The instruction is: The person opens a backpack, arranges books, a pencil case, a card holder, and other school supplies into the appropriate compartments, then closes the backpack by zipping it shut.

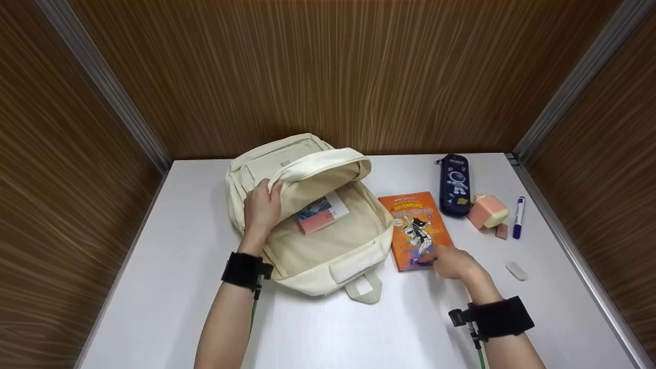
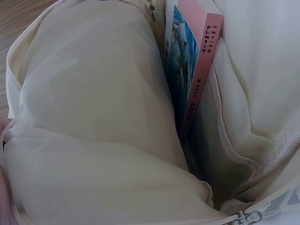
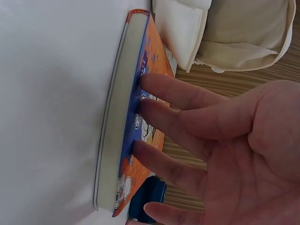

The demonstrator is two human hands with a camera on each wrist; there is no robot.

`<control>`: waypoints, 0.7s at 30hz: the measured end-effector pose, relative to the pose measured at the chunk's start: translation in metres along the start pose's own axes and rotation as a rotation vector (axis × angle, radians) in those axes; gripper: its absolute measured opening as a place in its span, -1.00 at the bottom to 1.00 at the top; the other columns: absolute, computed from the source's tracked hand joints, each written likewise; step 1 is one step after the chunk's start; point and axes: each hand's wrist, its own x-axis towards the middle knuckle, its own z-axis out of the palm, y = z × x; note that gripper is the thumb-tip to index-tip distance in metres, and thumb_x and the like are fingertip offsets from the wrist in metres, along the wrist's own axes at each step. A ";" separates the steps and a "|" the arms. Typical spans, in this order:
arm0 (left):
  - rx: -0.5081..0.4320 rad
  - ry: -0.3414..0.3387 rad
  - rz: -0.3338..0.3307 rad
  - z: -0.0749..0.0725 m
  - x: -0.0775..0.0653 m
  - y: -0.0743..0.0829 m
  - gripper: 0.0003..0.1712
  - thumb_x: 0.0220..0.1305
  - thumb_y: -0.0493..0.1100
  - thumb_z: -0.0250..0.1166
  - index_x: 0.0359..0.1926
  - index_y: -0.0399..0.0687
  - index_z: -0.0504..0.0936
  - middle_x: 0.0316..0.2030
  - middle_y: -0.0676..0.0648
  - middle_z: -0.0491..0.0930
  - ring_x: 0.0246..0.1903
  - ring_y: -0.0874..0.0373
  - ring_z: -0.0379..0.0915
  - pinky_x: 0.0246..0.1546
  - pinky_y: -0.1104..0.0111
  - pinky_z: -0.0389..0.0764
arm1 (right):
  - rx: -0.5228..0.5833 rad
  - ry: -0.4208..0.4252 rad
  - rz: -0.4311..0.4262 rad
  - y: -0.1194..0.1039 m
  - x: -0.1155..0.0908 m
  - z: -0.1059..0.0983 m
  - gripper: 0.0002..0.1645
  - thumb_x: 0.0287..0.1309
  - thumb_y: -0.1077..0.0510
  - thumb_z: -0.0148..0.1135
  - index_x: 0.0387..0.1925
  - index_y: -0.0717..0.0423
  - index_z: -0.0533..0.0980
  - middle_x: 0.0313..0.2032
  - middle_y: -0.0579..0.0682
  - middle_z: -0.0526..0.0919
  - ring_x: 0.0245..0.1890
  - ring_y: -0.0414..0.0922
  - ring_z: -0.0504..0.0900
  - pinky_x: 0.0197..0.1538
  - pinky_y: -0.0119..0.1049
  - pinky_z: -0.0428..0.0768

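- We saw the left hand [image 1: 261, 207] pinching the rim of the front panel [image 1: 328, 166] of a cream backpack [image 1: 312, 282], which lay unzipped on the white counter [image 1: 154, 307].
- Inside the backpack we observed a pink-spined paperback [image 1: 320, 215], partly covered by the raised panel in the head view.
- We found the right hand [image 1: 451, 261] spread fairly wide, enclosing nothing; in the right wrist view, its fingertips touched the front cover of an orange book [image 1: 417, 220] near the lower edge.
- We located this book flat on the counter, just beside the backpack's right side.
- Farther right, we noted a navy space-themed pencil case [image 1: 455, 185], a pink-and-cream boxy object [image 1: 487, 211] with a small brownish block [image 1: 501, 231] beside it, and a blue-capped marker [image 1: 519, 218].
- Nearer the person, we identified a small white eraser-like piece [image 1: 516, 270].
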 end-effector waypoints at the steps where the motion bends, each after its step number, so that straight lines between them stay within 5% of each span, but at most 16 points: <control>1: 0.002 0.001 0.001 0.000 0.000 0.000 -0.62 0.46 0.01 0.12 -0.35 -0.22 0.52 -0.44 -0.32 0.60 -0.35 -0.31 0.57 -0.33 -0.08 0.45 | 0.020 0.016 -0.008 0.001 0.000 0.000 -0.51 0.12 0.40 0.00 -0.01 0.09 0.68 0.07 0.32 0.58 -0.12 0.10 0.54 -0.10 0.05 0.48; 8: 0.002 0.004 -0.007 0.001 -0.001 0.000 -0.62 0.46 0.02 0.12 -0.37 -0.20 0.52 -0.48 -0.29 0.58 -0.41 -0.30 0.54 -0.37 -0.07 0.44 | 0.142 0.173 -0.041 0.015 0.005 -0.001 -0.64 0.35 0.27 0.05 0.10 0.24 0.58 -0.01 0.37 0.60 -0.23 0.12 0.58 -0.13 0.09 0.49; 12: -0.002 0.002 -0.004 0.001 -0.001 0.000 -0.63 0.46 0.01 0.12 -0.36 -0.21 0.51 -0.48 -0.30 0.58 -0.40 -0.30 0.54 -0.36 -0.07 0.44 | 0.189 0.237 -0.023 0.021 0.007 -0.005 -0.56 0.38 0.26 0.01 0.22 0.37 0.43 0.08 0.44 0.52 -0.01 0.28 0.55 0.02 0.18 0.44; 21: -0.004 -0.007 -0.009 0.002 -0.001 -0.001 -0.63 0.46 0.00 0.12 -0.36 -0.21 0.51 -0.50 -0.29 0.56 -0.41 -0.28 0.54 -0.38 -0.07 0.45 | 0.198 0.277 0.200 0.034 0.009 -0.001 -0.23 0.32 0.01 0.19 0.21 0.62 0.25 0.02 0.59 0.43 0.04 0.40 0.45 0.11 0.24 0.36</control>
